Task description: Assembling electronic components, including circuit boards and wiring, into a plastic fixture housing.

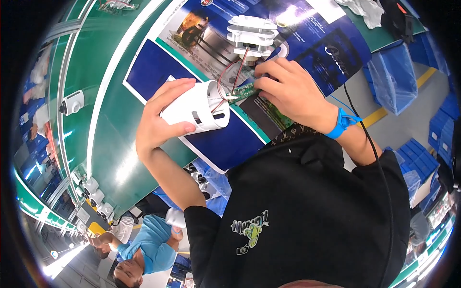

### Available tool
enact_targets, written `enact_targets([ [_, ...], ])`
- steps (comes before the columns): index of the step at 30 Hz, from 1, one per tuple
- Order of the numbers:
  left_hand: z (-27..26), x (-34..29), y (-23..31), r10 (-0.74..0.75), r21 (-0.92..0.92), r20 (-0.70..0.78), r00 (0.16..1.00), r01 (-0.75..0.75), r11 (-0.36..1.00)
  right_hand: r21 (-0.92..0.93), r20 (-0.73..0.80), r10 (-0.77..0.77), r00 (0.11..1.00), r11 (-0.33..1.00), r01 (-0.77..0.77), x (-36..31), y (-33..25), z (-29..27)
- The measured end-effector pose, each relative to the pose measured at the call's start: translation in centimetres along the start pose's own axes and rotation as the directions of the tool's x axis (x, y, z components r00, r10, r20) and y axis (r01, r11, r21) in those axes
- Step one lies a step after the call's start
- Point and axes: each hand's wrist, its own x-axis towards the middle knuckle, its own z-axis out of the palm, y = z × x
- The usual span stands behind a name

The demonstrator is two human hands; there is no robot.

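Note:
My left hand (pixel 162 111) is wrapped round a white cylindrical plastic housing (pixel 192 106), whose open end with slots faces right. A narrow green circuit board (pixel 243 93) lies just outside that opening, its right end pinched in the fingers of my right hand (pixel 294 91). Thin red and dark wires (pixel 221 82) run from the board area into the housing and up to a white bracket assembly (pixel 252 36). That assembly rests on a printed cardboard sheet beyond my hands. A blue strap (pixel 344 123) circles my right wrist.
The printed sheet (pixel 158 67) covers part of the green worktable (pixel 115 120). Crumpled clear plastic (pixel 363 10) lies at the far right. A blue bin with a plastic liner (pixel 394 77) stands to the right. A black cable (pixel 367 129) passes by my right arm. Co-workers sit at lower left.

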Motion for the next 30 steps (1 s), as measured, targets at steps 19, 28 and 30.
enact_targets([
  [19,1.5,-0.2,-0.4,0.165,0.208,-0.173,0.971,-0.128,0.970,0.566,0.149,0.319,0.936,0.748,-0.345,-0.6,-1.5,-0.3],
  [28,1.9,0.2,-0.6,0.161,0.222,-0.193,0.968,-0.116,0.968,0.803,0.214,0.484,0.848,0.408,-0.435,-0.6,-1.1,0.1],
  [30,2.1,0.4,-0.8,0.195,0.195,-0.225,0.955,-0.152,0.969,0.830,0.187,0.524,0.831,0.368,-0.419,-0.8,-1.6,0.7],
])
